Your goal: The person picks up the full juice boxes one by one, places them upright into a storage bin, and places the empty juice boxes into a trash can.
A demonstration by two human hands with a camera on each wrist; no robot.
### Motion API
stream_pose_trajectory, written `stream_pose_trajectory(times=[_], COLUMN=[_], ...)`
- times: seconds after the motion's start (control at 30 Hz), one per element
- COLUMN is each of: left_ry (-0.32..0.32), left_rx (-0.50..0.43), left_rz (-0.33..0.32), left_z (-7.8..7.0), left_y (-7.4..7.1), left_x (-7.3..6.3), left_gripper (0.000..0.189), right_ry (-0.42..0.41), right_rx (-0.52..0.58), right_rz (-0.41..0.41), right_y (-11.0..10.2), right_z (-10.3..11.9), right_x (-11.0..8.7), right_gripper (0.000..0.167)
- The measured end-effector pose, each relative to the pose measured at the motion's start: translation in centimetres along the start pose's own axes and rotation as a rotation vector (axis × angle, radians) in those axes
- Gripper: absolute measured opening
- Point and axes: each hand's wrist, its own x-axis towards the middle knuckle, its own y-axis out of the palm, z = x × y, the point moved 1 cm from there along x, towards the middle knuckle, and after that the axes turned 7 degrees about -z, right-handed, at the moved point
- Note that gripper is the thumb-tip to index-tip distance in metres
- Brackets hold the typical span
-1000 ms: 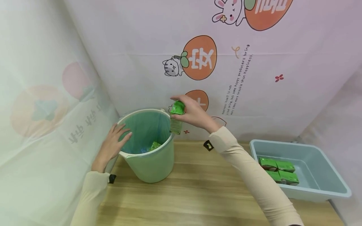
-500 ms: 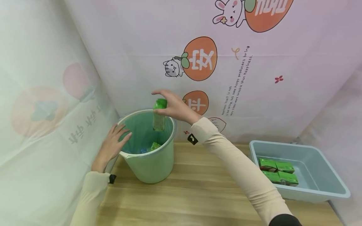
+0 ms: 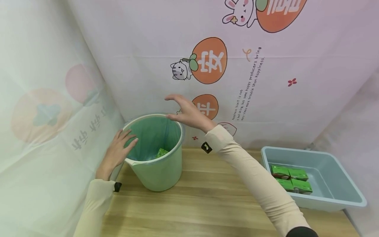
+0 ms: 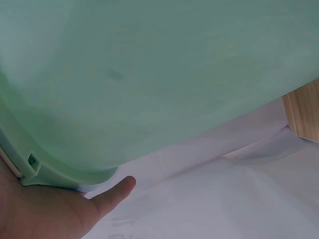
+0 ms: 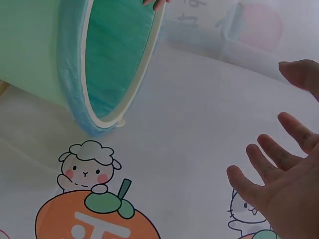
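Observation:
My right hand [image 3: 190, 113] hovers above the right side of the bucket's mouth, fingers and thumb spread apart. Nothing is between them, as the right wrist view also shows. At the left rim of the light green bucket [image 3: 158, 176], my left hand [image 3: 116, 149] rests with loose fingers reaching over the edge. A thin, clear bluish liner [image 5: 72, 64] is folded around the rim in the right wrist view. Down inside the bucket lies a small green carton [image 3: 162, 152], partly hidden by the near rim. Only part of my left hand [image 4: 65, 209] appears beneath the rim in the left wrist view.
A grey-blue plastic tub [image 3: 322, 174] stands at the right of the wooden table [image 3: 201, 200]. Several green cartons [image 3: 297, 174] sit in its left part. White printed cloth [image 3: 142, 65] hangs close behind and to the left of the bucket.
My right hand carried a green carton left over the bucket, then let it go and drew slightly back to the right. The carton has left the hand. My left hand has stayed on the rim.

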Motion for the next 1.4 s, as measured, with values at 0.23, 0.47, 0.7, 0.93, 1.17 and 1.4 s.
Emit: stream_pose_trajectory(times=[0.23,0.47,0.7,0.93,1.17,1.4], left_ry=[-0.011,-0.017,-0.022,-0.024,-0.004,0.008], left_rx=[0.000,0.005,0.021,0.018,0.038,0.100], left_rz=[0.000,0.015,0.031,0.037,0.039,0.056], left_z=[-0.1,-0.1,-0.1,-0.1,-0.1,-0.3], left_y=[0.1,0.0,0.0,0.0,0.1,-0.1], left_x=[-0.1,0.2,0.3,0.3,0.4,0.7], left_gripper=[0.061,0.063,0.064,0.065,0.064,0.066], right_ry=[0.028,0.036,0.070,0.121,0.148,0.169], right_rx=[0.014,0.025,0.071,0.059,0.024,-0.017], right_rz=[0.014,0.006,-0.007,-0.006,-0.001,0.021], right_y=[0.0,-0.3,-0.7,-1.2,-2.0,-2.5], right_z=[-0.7,-1.8,-3.1,-4.5,-5.2,-6.2], right_x=[-0.7,-1.8,-3.1,-4.6,-6.1,-7.8], right_gripper=[0.060,0.061,0.065,0.066,0.070,0.075])
